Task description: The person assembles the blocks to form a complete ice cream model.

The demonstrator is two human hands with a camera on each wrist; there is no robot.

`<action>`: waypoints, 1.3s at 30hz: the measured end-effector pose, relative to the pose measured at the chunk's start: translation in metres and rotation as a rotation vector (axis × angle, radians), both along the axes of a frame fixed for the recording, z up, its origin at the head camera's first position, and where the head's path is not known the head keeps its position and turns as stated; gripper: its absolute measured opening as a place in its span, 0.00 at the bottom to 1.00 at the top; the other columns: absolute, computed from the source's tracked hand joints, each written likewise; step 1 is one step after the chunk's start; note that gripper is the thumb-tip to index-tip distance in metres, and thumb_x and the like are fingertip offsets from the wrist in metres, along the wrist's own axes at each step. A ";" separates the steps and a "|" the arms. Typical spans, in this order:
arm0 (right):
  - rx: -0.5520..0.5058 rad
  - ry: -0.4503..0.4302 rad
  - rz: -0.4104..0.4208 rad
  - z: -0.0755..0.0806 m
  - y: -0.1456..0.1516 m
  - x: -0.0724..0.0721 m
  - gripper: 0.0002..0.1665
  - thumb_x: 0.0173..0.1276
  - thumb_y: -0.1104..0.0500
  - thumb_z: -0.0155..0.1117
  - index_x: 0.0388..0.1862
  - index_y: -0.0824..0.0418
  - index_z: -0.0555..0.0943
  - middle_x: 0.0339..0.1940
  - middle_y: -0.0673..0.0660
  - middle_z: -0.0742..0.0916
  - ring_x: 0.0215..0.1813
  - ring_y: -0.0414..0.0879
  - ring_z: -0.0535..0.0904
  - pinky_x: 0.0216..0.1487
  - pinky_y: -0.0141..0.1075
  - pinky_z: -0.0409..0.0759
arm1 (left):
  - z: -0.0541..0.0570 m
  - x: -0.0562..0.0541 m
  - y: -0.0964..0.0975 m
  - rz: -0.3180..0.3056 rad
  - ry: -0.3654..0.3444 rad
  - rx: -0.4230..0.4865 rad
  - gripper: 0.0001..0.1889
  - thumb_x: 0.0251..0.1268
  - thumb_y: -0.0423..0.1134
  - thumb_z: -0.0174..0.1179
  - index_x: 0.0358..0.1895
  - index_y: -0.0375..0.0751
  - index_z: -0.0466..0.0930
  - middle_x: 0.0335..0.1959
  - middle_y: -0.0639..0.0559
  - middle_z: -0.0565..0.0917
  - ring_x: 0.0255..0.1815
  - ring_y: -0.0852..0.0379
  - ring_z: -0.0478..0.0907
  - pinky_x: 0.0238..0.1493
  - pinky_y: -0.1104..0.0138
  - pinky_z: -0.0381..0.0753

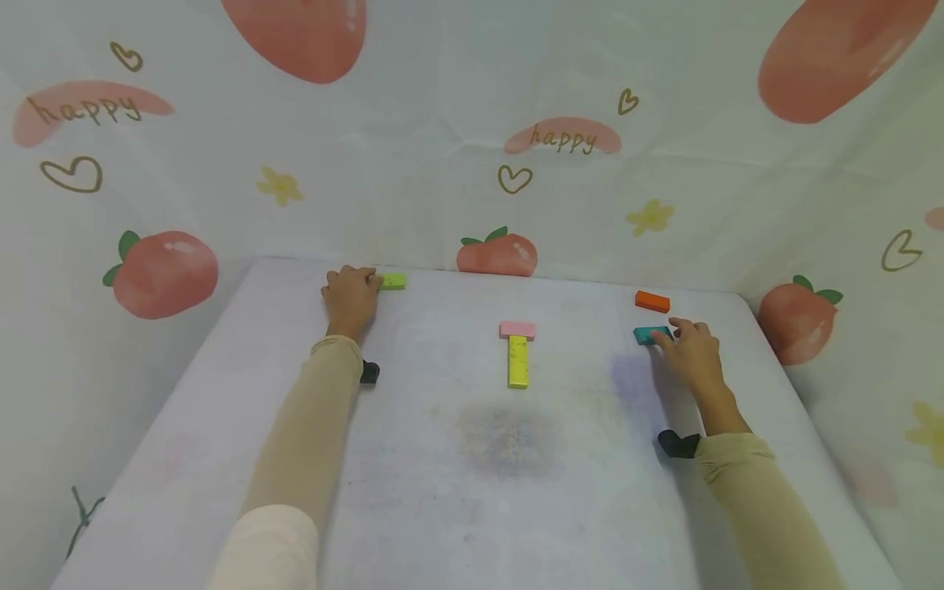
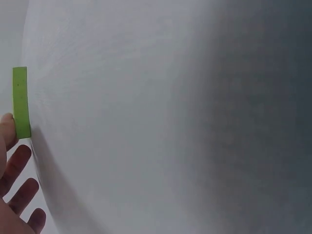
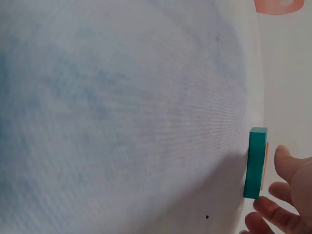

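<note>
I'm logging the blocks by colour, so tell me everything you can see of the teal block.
The teal block is a plain, slim rectangular bar, perhaps painted wood. It lies crosswise on the white tabletop, on the near side of the orange block. The right hand is at its right end, the thumb overlapping it in the head view; whether they touch, I cannot tell.

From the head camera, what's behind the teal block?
The orange block lies behind the teal block, with a gap between them. Whatever is under the teal block is covered; the right hand partly hides the block.
</note>
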State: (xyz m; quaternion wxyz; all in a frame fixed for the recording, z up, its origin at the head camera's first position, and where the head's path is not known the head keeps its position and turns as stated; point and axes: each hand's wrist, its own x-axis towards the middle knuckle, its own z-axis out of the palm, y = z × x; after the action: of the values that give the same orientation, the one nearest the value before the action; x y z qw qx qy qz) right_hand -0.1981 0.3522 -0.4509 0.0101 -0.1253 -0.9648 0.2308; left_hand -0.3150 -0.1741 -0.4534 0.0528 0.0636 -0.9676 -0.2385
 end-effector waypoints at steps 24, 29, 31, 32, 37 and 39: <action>-0.167 -0.023 -0.099 -0.002 -0.002 -0.006 0.26 0.80 0.56 0.53 0.66 0.75 0.73 0.60 0.75 0.79 0.56 0.64 0.75 0.62 0.57 0.77 | 0.002 0.001 0.028 0.021 -0.101 0.111 0.21 0.77 0.50 0.56 0.65 0.44 0.81 0.64 0.41 0.82 0.62 0.38 0.68 0.65 0.46 0.64; -0.180 -0.027 -0.111 -0.003 -0.008 -0.009 0.26 0.80 0.56 0.54 0.66 0.75 0.73 0.60 0.74 0.79 0.56 0.63 0.74 0.62 0.55 0.77 | 0.002 0.004 0.034 0.033 -0.096 0.108 0.21 0.76 0.51 0.57 0.64 0.46 0.82 0.65 0.42 0.82 0.63 0.36 0.70 0.66 0.46 0.64; -0.176 -0.028 -0.112 -0.004 -0.010 -0.011 0.26 0.80 0.56 0.54 0.65 0.76 0.73 0.59 0.74 0.79 0.55 0.63 0.74 0.61 0.55 0.77 | 0.002 0.005 0.034 0.046 -0.095 0.121 0.21 0.76 0.51 0.58 0.64 0.46 0.82 0.64 0.41 0.82 0.63 0.37 0.70 0.65 0.47 0.66; -0.173 -0.027 -0.110 -0.004 -0.011 -0.012 0.26 0.80 0.56 0.54 0.65 0.76 0.73 0.59 0.74 0.79 0.55 0.63 0.74 0.61 0.55 0.77 | 0.002 0.005 0.034 0.053 -0.092 0.129 0.21 0.75 0.51 0.58 0.64 0.47 0.82 0.63 0.41 0.83 0.62 0.37 0.71 0.64 0.47 0.67; -0.178 -0.027 -0.104 -0.005 -0.015 -0.014 0.25 0.80 0.56 0.54 0.65 0.75 0.74 0.59 0.73 0.80 0.55 0.62 0.75 0.60 0.54 0.78 | 0.004 0.006 0.034 0.079 -0.113 0.170 0.21 0.75 0.50 0.58 0.64 0.48 0.82 0.63 0.41 0.82 0.62 0.38 0.71 0.62 0.49 0.73; -0.182 -0.025 -0.101 -0.005 -0.016 -0.015 0.25 0.80 0.56 0.54 0.65 0.75 0.74 0.58 0.73 0.80 0.54 0.62 0.75 0.60 0.53 0.78 | 0.004 0.007 0.034 0.085 -0.123 0.180 0.21 0.76 0.51 0.58 0.65 0.48 0.82 0.63 0.41 0.82 0.63 0.38 0.71 0.62 0.49 0.73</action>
State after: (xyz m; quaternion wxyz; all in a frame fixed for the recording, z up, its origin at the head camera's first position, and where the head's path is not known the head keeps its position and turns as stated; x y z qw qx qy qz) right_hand -0.2131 0.3361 -0.4559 -0.0015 -0.1770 -0.9324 0.3152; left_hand -0.3079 -0.1406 -0.4492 -0.0028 0.1234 -0.9401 -0.3177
